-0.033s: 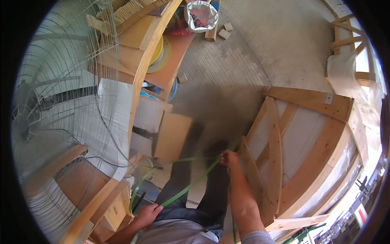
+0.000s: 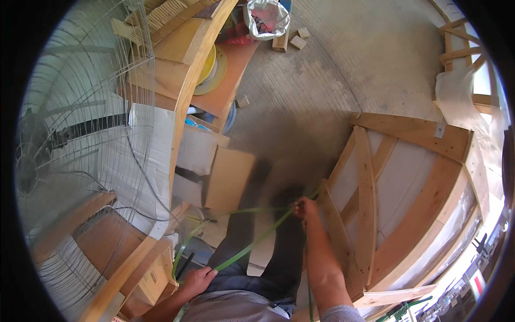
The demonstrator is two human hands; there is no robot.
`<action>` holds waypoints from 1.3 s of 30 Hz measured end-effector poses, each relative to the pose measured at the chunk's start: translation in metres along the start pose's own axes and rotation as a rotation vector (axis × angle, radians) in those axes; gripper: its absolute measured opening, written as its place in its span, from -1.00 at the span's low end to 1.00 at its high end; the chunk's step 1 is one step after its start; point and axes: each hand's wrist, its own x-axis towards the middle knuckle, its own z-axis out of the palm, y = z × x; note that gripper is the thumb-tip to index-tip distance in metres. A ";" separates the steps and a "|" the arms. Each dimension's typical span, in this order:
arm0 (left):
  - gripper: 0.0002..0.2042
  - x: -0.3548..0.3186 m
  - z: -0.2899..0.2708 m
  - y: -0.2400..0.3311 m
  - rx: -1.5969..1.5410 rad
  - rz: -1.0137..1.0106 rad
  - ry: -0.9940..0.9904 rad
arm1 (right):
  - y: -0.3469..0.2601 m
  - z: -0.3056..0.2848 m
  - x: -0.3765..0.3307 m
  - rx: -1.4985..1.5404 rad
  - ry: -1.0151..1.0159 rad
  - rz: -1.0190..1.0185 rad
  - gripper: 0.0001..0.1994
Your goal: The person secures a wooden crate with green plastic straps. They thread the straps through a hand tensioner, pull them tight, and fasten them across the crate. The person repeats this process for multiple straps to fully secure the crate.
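A green strap runs slantwise across my legs between my two hands. My left hand, low and near my waist, is closed on one part of it. My right hand pinches the strap further up, beside the near left edge of a wooden crate. Beyond the right fingers a short length of strap reaches toward the crate's edge. A slack loop of the same strap bends round to the left of my left hand, and another stretch crosses behind my legs. White sheeting shows between the crate's boards.
At left stands a large wire-guarded fan, beside a wooden shelf with cardboard and a yellow reel. A cardboard box sits near my legs. Further off are a white sack and wood blocks on the floor.
The view has shifted slightly, so the crate sits a little further right in the picture. Both hands keep their grip on the strap, in nearly the same pose.
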 end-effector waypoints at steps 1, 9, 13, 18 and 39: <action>-0.64 0.014 0.002 0.005 0.030 0.035 0.028 | 0.001 -0.004 0.010 0.049 0.048 0.013 -0.81; -0.65 0.077 0.013 0.020 0.118 -0.037 -0.055 | 0.019 -0.020 0.082 0.013 0.032 0.127 -0.82; -0.65 0.071 -0.006 0.013 0.087 -0.120 -0.124 | 0.038 -0.003 0.115 -0.137 -0.095 0.247 -0.82; -0.68 0.057 -0.035 0.019 0.046 -0.234 -0.145 | 0.071 0.033 0.148 0.024 -0.293 0.370 -0.80; -0.78 0.197 0.059 0.082 0.281 0.214 0.288 | 0.015 0.226 0.140 -0.474 -0.813 -0.401 -0.59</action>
